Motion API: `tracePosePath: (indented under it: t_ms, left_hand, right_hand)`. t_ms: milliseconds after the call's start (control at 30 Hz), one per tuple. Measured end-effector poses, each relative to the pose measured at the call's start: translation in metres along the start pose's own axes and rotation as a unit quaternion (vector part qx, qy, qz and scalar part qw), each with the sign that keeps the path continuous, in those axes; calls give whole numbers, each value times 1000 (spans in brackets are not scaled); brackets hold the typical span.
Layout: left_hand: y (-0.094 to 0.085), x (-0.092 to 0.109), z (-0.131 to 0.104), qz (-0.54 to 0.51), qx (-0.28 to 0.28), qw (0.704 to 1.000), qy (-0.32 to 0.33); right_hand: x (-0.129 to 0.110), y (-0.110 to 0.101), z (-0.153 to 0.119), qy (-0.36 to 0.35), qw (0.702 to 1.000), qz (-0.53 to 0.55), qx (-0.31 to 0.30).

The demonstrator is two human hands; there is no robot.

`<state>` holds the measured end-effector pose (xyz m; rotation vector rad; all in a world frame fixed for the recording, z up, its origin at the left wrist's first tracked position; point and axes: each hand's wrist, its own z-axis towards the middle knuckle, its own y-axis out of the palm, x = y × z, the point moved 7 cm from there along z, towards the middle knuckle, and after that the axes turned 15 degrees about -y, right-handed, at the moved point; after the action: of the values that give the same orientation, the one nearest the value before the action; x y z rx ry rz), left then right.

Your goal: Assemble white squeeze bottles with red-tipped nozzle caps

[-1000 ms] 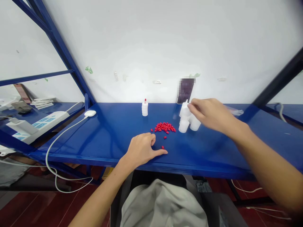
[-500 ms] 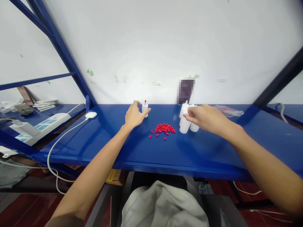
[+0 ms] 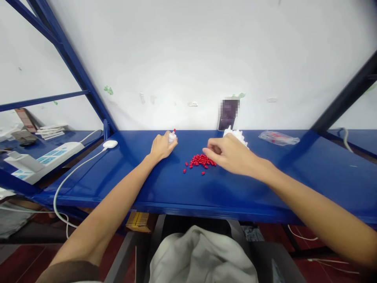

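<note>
My left hand [image 3: 161,147] is wrapped around a small white squeeze bottle [image 3: 172,137] with a red tip cap. The bottle leans a little, and its lower part is hidden by the fingers. Curled closed, my right hand [image 3: 231,154] hovers at the right side of a pile of small red caps [image 3: 200,160]; I cannot make out whether anything is in its fingers. A group of white squeeze bottles [image 3: 238,135] with bare nozzles stands behind the right hand, mostly covered by it.
A phone [image 3: 228,114] leans on the wall behind the bottles. On the blue table [image 3: 182,192] a clear plastic bag [image 3: 279,138] with something red lies to the right. A white charger [image 3: 110,144] with a cable and a power strip [image 3: 53,157] are at left.
My left hand has closed around the red-capped bottle and shifted it slightly left, tilting it. My right hand has moved from the white bottles left and nearer, to the red caps.
</note>
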<state>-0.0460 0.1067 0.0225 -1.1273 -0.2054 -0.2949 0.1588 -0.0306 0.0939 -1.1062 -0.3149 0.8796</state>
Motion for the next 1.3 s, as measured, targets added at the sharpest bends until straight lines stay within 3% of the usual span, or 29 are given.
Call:
tracePosePath:
  t_ms: [167,300,467,600,700,833,900,967,1033,1100,1167,1233,1300]
  left_hand:
    - [-7,-9,-20,-101,-66,991,54]
    - [-30,3,-52,-137,-92,986,14]
    - [-62,49,-120,-132,-155,977,63]
    - [-64,68,-153,-185,-202,954,123]
    - [-61,68,-158,-173,-178,957,151]
    - [-63,65,-155,-58,-52,988,130]
    - [-65,67,-154,-35,-24,993,112]
    - [-64,67,-153,-68,-59,992,89]
    - [-62,65,-152,-159,-152,973,63]
    - [-59,57,-151,-274,-256,927,20]
    - [-60,45,-147,-353,-308,883,-32]
    - [-62,32,-143,-366,-304,877,-66]
    - [-64,25,-141,-338,-275,897,-71]
  right_hand:
    - [5,23,4,7,998,62,19]
    - [6,32,-1,43,997,46,49]
    - [-24,46,-6,-103,987,120,30]
    - [-44,58,-10,-218,965,149,-7]
    - [-45,62,-11,-208,947,246,-12]
    - [-39,65,-9,-127,926,355,33]
    - [-37,68,-8,-111,923,365,55]
    - [-35,69,-8,-114,930,344,66]
    - [-28,62,-10,-114,941,303,102]
    - [-15,47,-14,-97,947,257,165]
    - [-3,35,-16,-81,957,203,189]
    - [0,37,-12,-89,983,115,116]
    - [0,49,-9,-106,994,7,8]
